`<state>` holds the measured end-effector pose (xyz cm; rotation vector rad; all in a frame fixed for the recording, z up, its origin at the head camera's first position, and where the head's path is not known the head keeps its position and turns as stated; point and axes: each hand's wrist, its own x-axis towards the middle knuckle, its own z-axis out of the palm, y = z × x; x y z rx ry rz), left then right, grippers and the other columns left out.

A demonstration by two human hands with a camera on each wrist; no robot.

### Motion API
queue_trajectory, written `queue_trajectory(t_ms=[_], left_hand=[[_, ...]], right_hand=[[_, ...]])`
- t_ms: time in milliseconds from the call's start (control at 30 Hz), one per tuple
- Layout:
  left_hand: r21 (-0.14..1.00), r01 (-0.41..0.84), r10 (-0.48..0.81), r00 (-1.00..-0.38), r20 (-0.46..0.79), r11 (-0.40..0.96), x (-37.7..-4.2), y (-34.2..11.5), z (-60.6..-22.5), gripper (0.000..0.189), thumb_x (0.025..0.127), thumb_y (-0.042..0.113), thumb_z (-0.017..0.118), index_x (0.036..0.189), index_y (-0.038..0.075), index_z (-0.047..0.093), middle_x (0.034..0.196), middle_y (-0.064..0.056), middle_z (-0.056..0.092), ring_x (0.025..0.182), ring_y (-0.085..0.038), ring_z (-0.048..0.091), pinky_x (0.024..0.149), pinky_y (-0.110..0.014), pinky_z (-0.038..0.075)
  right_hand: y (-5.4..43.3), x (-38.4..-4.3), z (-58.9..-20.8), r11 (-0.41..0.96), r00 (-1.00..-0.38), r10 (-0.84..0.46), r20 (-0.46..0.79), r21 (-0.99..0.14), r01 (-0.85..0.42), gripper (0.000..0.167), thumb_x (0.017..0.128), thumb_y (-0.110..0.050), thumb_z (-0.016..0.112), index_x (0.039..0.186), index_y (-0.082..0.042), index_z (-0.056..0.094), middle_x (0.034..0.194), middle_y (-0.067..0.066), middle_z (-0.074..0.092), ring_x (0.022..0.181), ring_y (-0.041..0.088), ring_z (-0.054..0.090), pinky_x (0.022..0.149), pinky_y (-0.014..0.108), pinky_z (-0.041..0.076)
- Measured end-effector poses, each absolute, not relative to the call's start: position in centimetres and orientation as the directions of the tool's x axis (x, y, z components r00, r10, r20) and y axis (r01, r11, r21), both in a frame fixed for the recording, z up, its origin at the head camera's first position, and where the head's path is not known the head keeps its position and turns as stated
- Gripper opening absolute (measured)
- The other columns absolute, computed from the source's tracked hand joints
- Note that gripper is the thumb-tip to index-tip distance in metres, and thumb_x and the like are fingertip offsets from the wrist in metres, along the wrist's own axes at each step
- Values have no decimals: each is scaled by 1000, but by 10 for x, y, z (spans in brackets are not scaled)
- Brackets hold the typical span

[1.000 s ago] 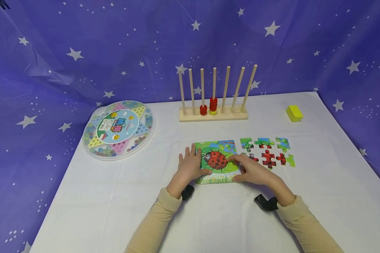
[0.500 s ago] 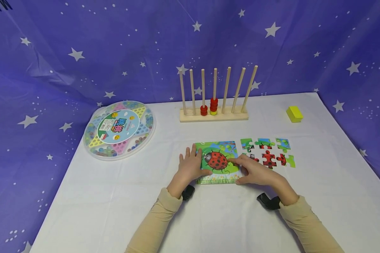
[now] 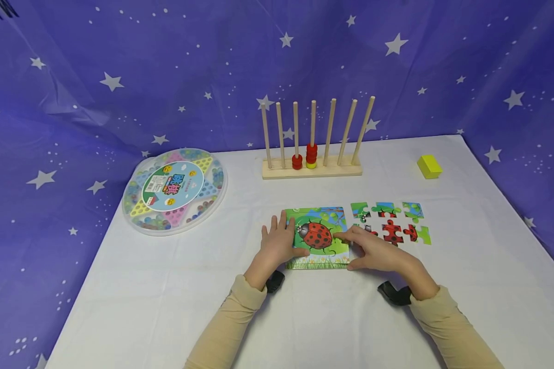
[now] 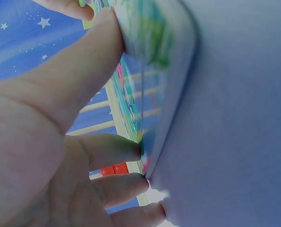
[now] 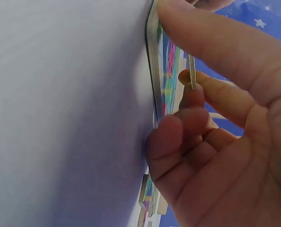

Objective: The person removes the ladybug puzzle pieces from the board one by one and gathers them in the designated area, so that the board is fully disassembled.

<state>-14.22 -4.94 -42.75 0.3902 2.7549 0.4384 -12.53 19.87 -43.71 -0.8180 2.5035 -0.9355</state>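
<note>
A ladybug jigsaw puzzle (image 3: 315, 225) lies in its board on the white table. My left hand (image 3: 276, 248) rests over its left edge, fingers stretched out and thumb on the picture. My right hand (image 3: 374, 251) is at the puzzle's right side and holds a yellow-green puzzle piece (image 4: 87, 22), tilted up from the board. In the right wrist view this puzzle piece (image 5: 192, 73) shows edge-on at the fingers, while the thumb is by the board's near corner. Several loose puzzle pieces (image 3: 392, 232) lie right of the board, one partly hidden behind the right hand.
Behind the puzzle stands a wooden peg rack (image 3: 312, 172) with red and yellow beads on two pegs. A round Chinese checkers box (image 3: 174, 190) lies at the left. At the back right is a yellow block (image 3: 429, 167). A starry purple cloth (image 3: 212, 66) hangs behind the table.
My right hand has shifted slightly to the right, with the puzzle piece at its fingertips. The left hand has stayed on the board, and the loose pieces have not moved.
</note>
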Motion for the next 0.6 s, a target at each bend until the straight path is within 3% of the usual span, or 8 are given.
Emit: queue_trajectory(t_ms=[233,400,600], left_hand=[[344,211,312,-910,-272,915,-142,-51,-429,95,72,52,69,142,3,28,148,-19,10,133,-38,9,101,-58,14],[345,210,311,-910,-273,915,-142,-51,-429,95,72,52,69,142,3,28,148,-19,10,133,-38,9,102,-57,14],[346,216,315,-912,-264,913,-142,-50,-427,95,71,51,70,141,2,29,148,-19,11,133,-38,10,101,-57,14]], right_hand=[[214,-122,-436,579,-803,-589,-89,-740,-342,67,73,-19,77,131,-10,45,89,6,45,66,15,42,56,24,38],[249,-114,-429,548,-830,-550,-90,-789,-278,68,75,-16,75,134,-11,42,78,7,45,59,12,41,52,24,37],[298,-95,-426,592,-875,-467,-132,-781,-198,69,77,-18,73,136,-10,39,87,10,44,56,10,39,49,25,35]])
